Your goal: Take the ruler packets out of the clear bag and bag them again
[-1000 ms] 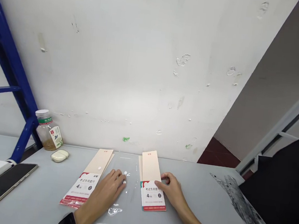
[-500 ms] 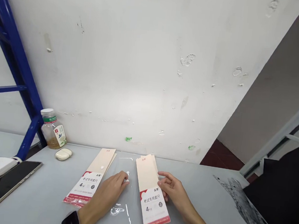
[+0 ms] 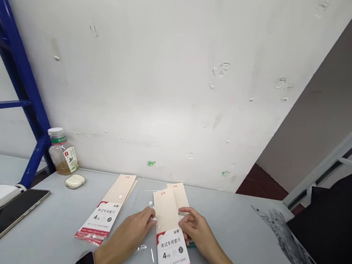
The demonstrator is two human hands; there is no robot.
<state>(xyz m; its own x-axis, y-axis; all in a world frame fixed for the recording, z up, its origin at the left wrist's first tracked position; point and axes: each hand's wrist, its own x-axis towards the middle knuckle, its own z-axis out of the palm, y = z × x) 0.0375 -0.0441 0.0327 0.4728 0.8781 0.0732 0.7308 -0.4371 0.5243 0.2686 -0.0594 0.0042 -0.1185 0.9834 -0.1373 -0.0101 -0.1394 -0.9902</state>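
Note:
A cream, white and red ruler-set packet (image 3: 169, 247) lies slanted in front of me, over a second cream packet (image 3: 180, 194) that shows at its upper right. My right hand (image 3: 199, 234) has its thumb and fingers closed on the right edge of the upper packet. Something green peeks out beneath those fingers. To the left, my left hand (image 3: 133, 231) pinches a clear plastic sleeve (image 3: 147, 258) by the packet's left edge. A small white round piece shows close to its fingertips.
More ruler-set packets (image 3: 102, 216) lie left of my left hand. A phone (image 3: 9, 215), a cream oval case (image 3: 75, 181) and a jar (image 3: 63, 154) stand or lie further left. Crumpled clear plastic (image 3: 292, 243) lies at right, and a white wall (image 3: 155, 84) rises behind.
The upper packet has slid left and toward me, uncovering more of the packet under it. My right hand moved left with it. The left hand came slightly nearer to the packet's edge.

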